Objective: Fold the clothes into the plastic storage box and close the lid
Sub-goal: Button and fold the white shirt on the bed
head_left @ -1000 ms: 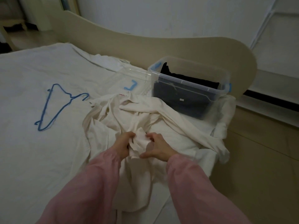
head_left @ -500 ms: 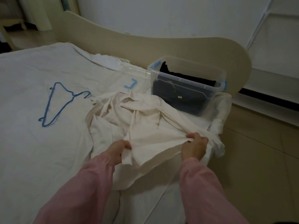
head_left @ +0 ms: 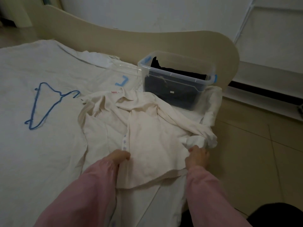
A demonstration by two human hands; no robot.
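Note:
A cream button-up shirt (head_left: 147, 128) lies spread on the white bed sheet, collar toward the headboard, its right sleeve bunched near the bed's edge. My left hand (head_left: 120, 156) grips the shirt's button placket near the hem. My right hand (head_left: 197, 155) pinches the shirt's right side next to the bunched sleeve. Behind the shirt stands a clear plastic storage box (head_left: 205, 82) with blue latches, open, with dark folded clothes inside. Its clear lid (head_left: 124, 66) lies flat on the bed to the box's left.
A blue wire hanger (head_left: 35, 108) lies on the sheet at the left. A beige headboard (head_left: 114, 40) curves behind the box. The bed's edge runs just right of the shirt, with tiled floor (head_left: 254, 161) beyond it.
The shirt went from a crumpled bundle between my hands to a flat spread. My hands moved apart, the right one far to the right, pulling the front panel smooth.

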